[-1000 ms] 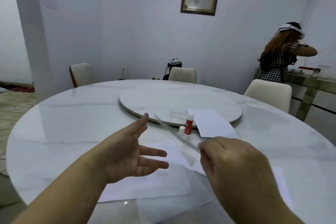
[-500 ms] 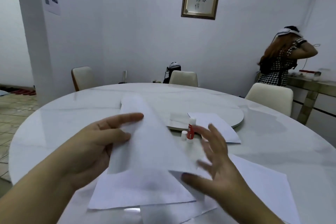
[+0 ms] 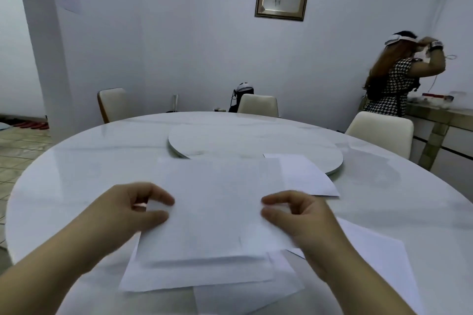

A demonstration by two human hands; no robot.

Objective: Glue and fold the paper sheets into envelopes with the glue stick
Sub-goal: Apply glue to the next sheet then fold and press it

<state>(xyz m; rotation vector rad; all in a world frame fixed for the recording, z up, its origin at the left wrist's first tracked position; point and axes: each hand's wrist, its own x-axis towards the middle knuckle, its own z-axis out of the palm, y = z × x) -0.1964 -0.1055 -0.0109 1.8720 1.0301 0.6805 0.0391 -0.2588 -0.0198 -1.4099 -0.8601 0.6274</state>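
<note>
A white paper sheet is held up flat above the table, between both hands. My left hand pinches its left edge with thumb and fingers. My right hand pinches its right edge the same way. Under it lie several loose white sheets on the near side of the table. Another folded white sheet lies behind, partly on the turntable. The glue stick is hidden behind the raised sheet.
The round white marble table has a raised turntable in its middle. Cream chairs stand around it. A person in a checked dress stands at a side counter at the far right.
The sheet was flipped over and brought down flat. Both hands moved to its side edges and now pinch it; it now covers the glue stick.
</note>
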